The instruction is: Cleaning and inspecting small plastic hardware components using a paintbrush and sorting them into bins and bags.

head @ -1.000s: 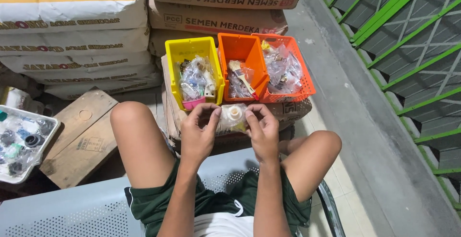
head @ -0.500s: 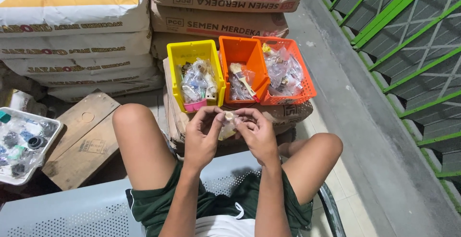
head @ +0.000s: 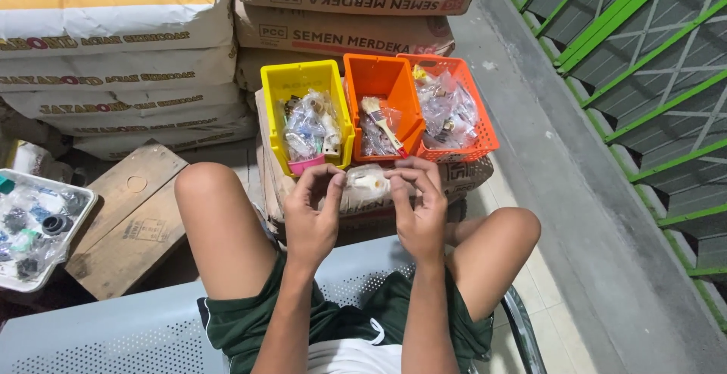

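A: Head view. You hold a small clear plastic bag between both hands, out in front of your knees and just below the yellow bin. Something pale and hard sits inside; its kind is too small to tell.

B: Grip state?

A: Your left hand pinches the bag's left edge, thumb and fingers closed on the film. Your right hand curls over the right end, fingertips clamped on it.

B: Handling?

A: Judged light. The film looks thin, soft and crinkly, likely slippery; take hold at the edges or the neck, not over the hard piece.

B: Surroundings?

A: Three rigid plastic bins, the yellow one, a solid orange bin and an orange mesh basket, hold similar bags. They rest on paper sacks. You sit on a perforated metal bench; a white tray lies left.
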